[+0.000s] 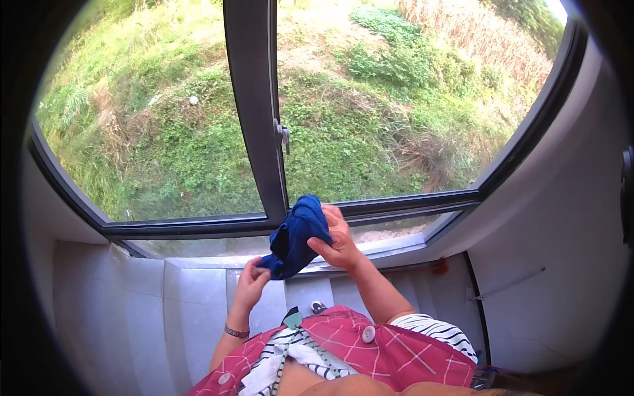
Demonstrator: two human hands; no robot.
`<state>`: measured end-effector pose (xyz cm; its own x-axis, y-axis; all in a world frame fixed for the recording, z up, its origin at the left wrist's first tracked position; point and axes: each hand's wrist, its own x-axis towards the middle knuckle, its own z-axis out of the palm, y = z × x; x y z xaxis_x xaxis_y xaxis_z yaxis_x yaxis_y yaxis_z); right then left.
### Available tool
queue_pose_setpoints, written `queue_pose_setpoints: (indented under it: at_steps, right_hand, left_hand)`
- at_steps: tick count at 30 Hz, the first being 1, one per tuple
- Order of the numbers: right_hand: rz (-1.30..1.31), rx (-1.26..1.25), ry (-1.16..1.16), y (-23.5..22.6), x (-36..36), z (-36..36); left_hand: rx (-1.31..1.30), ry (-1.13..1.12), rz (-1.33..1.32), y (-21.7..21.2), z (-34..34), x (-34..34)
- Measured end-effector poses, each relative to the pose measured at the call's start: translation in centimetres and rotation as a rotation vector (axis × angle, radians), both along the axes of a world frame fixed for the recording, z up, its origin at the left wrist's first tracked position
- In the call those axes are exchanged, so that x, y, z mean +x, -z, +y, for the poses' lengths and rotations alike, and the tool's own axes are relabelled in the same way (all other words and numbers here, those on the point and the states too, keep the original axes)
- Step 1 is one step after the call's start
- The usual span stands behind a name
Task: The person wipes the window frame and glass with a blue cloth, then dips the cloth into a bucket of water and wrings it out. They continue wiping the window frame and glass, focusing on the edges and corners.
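Note:
A bunched dark blue cloth (300, 234) is held up before the window, between my two hands. My right hand (338, 243) grips its upper right side, thumb in front and fingers partly hidden behind the folds. At the cloth's lower left end, my left hand (253, 280) pinches a corner of it. Just beyond the cloth stands the dark window frame (261, 132) with its handle (284, 135), apart from both hands.
Large glass panes look out on a green slope (178, 125). Below the window runs a pale sill (389, 245). Light grey tiles (132, 297) spread at the lower left. A thin rod (508, 285) shows by the right wall (548, 231), and a small red-brown thing (440, 266) lies near it.

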<state>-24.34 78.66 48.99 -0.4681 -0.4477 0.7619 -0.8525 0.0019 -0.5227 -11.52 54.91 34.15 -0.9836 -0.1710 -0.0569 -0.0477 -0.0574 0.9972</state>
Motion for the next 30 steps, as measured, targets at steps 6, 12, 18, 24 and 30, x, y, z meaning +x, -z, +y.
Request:
queue_pose_setpoints:
  at_steps: [6,12,18,24,30]
  right_hand:
    - [0.345,-0.136,0.219,-5.8,-6.3,-2.8]
    - [0.370,-0.269,0.415,-8.5,-13.6,-7.6]
    - [0.283,-0.121,0.520,-9.2,-12.9,-9.2]
    - [0.130,-0.155,0.508,-8.9,-13.4,-9.1]
    - [0.022,-0.166,0.559,-9.1,-12.8,-9.2]
  left_hand:
    - [-0.184,-0.048,-0.260,0.7,-2.4,-0.1]
    - [-0.112,-0.027,-0.220,-0.2,-1.0,-4.5]
    - [-0.122,0.122,-0.256,1.5,0.7,-7.8]
    - [-0.345,0.243,-0.312,-0.6,2.4,-8.3]
    - [-0.396,0.121,-0.373,4.2,0.6,-4.8]
